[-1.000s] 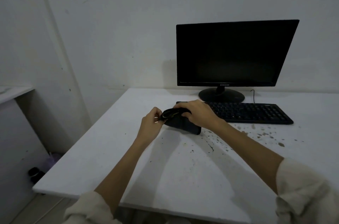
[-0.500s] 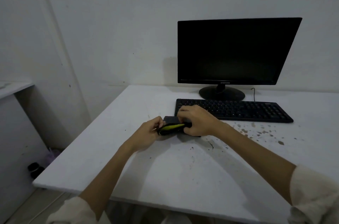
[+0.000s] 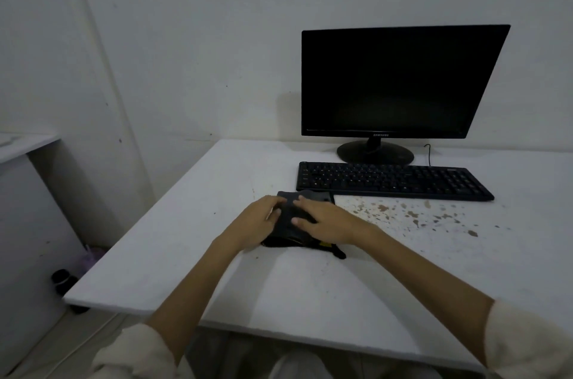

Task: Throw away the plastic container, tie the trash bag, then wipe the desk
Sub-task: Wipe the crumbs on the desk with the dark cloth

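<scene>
The dark cloth point(image 3: 290, 223), judged light, soft and limp, lies on the bench point(image 3: 310, 301) before the keyboard point(image 3: 393, 180). It is pressed flat under the straightened fingers of the right hand point(image 3: 328, 220); its left edge, the likeliest hold, is pinched by the left hand point(image 3: 257, 222).

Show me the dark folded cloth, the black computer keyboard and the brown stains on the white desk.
Dark folded cloth point(image 3: 319, 196), head view, its uncovered far edge.
Black computer keyboard point(image 3: 393, 180), head view, middle of the keys.
Brown stains point(image 3: 383, 208), head view, a blotch near the keyboard.
</scene>
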